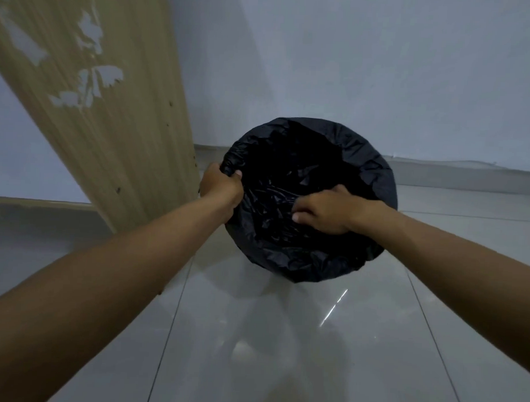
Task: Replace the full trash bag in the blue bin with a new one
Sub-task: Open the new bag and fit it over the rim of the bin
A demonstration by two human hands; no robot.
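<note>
A black trash bag [301,256] lines a round bin on the floor ahead of me, its edge folded down over the rim so no blue of the bin shows. My left hand [220,188] grips the bag's folded edge at the rim's left side. My right hand [326,210] reaches into the opening from the right, fingers pressed into the crumpled plastic inside; whether it grips a fold is unclear. The inside of the bag is dark and its contents are hidden.
A wooden panel [110,120] with peeled patches stands just left of the bin. A pale wall [382,69] runs behind it. Glossy grey floor tiles [283,336] stretch toward me.
</note>
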